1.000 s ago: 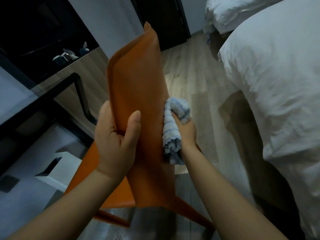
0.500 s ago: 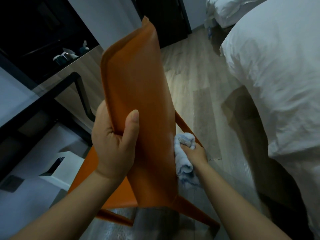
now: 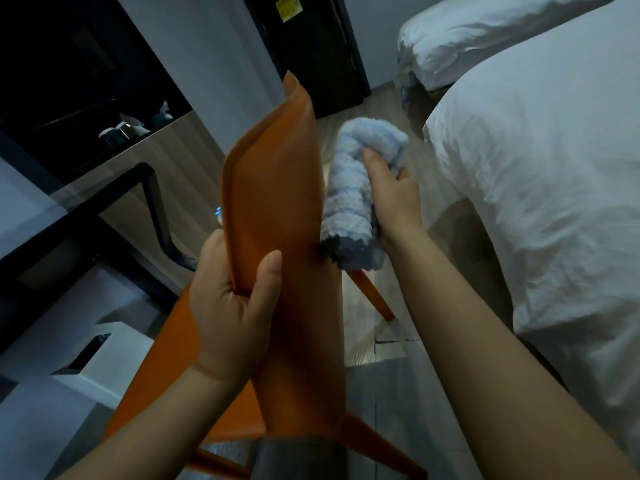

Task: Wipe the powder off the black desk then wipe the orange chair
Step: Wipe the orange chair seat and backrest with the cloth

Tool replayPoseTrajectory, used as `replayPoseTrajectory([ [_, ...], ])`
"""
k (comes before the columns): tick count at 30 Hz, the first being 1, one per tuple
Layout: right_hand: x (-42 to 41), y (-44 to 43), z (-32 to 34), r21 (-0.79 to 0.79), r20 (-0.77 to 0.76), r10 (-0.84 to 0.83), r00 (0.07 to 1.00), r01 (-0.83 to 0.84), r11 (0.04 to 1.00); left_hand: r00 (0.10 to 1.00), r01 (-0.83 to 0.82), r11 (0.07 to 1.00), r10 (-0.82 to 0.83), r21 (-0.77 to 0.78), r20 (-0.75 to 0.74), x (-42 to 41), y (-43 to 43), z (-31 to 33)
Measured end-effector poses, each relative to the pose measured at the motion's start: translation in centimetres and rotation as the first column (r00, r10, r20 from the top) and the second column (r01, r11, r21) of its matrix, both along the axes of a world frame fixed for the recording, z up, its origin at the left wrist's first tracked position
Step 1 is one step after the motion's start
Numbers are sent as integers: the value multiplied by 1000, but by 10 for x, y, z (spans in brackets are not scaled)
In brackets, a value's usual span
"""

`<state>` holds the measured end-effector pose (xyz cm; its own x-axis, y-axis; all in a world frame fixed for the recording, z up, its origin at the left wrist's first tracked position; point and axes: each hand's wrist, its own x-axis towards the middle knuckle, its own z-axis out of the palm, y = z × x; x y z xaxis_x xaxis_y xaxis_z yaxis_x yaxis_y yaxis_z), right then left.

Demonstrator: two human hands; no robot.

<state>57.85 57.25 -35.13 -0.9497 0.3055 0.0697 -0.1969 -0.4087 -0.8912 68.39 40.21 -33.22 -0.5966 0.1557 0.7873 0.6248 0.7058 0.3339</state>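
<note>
The left hand [image 3: 232, 306] grips the near edge of the orange chair [image 3: 277, 202] back, thumb laid across the front face and fingers wrapped behind. The right hand [image 3: 391, 192] is curled round a rolled blue cloth [image 3: 356, 188], just to the right of the backrest. Only the cloth's lower end touches the chair's right edge; the upper part stands clear of it. The black table [image 3: 52, 244] lies well to the left of the left hand, beyond the chair, and no powder can be made out on it from here. The main risk, as I judge it, is the sideways push: pressing the cloth against the thin edge could twist the back out of the left hand's one-sided hold, and the chair could then swing toward the table or scrape its leg [image 3: 372, 296] across the floor [image 3: 398, 393]. Whether all the legs are planted cannot be told. The bunched roll also gives little contact, so a stroke may skip parts of the face, and a loose end could unroll and drag. The bed [image 3: 536, 202] sits close on the right hand's far side, leaving little elbow room. The only writing is a yellow label [image 3: 287, 8] on the dark door [image 3: 311, 57] far ahead of both hands, too small to read.
</note>
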Motion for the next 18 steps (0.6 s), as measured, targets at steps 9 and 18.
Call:
replayPoseTrajectory([
  [9, -19, -24, 27, 84, 0, 1, 1000, -1, 997, 1000, 1, 1000, -1, 6, -18, 1, 5, 2],
  [18, -49, -37, 1, 259, 68, -79, 995, 59, 964, 999, -29, 998, 28, 48, 15, 1, 7, 1],
])
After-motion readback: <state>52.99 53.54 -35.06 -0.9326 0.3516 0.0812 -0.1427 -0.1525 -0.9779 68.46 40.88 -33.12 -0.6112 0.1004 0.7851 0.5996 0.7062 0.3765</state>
